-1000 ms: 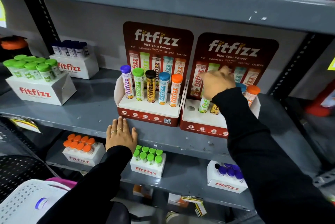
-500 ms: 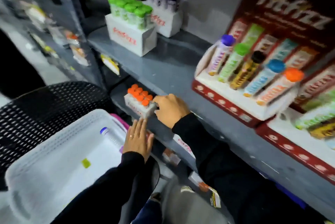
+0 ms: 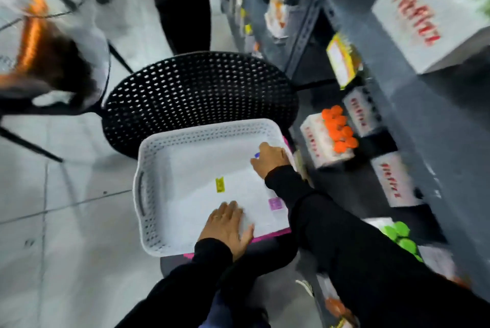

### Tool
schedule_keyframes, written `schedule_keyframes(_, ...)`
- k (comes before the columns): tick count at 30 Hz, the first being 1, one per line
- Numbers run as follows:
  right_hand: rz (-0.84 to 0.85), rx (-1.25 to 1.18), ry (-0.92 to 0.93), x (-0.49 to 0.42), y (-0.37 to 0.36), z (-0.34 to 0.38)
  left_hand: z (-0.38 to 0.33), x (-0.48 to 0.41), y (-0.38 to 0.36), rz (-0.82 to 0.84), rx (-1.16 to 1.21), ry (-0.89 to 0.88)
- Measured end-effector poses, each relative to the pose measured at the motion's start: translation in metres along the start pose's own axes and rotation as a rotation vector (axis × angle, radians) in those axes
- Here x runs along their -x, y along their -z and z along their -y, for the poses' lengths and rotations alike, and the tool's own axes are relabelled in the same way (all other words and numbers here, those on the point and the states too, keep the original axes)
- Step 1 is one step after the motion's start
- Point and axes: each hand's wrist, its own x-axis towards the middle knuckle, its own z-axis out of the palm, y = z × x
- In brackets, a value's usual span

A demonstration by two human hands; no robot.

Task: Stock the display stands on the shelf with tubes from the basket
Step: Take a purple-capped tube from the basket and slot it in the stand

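Basket [image 3: 148,195] white, perforated | right hand [image 3: 269,159] grasping purple-capped tube [image 3: 256,154] | left hand [image 3: 225,226] flat, released

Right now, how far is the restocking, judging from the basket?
Done: the white basket looks nearly emptied, showing only small paper labels. In hand: the right hand closes on a blue-capped tube at the far corner; the left hand rests flat on the near rim. Left: carrying that tube to a stand, out of view.
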Motion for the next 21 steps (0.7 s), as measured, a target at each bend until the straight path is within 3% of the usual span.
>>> schedule_keyframes(3,0.017,0.087,-0.064,-0.015,-0.022,0.004,0.003,-0.002,-0.002,0.051,0.017,0.010)
schedule_keyframes(8,0.021,0.139,-0.021,-0.014,-0.031,-0.006,0.003,-0.002,0.000,0.072,0.009,0.033)
schedule_keyframes(15,0.038,-0.002,-0.023,0.033,0.032,-0.024,0.002,0.001,-0.001,0.033,0.024,0.026)
schedule_keyframes(21,-0.095,-0.093,0.011,0.108,0.094,-0.054,0.004,-0.001,-0.001,-0.042,-0.047,-0.043)
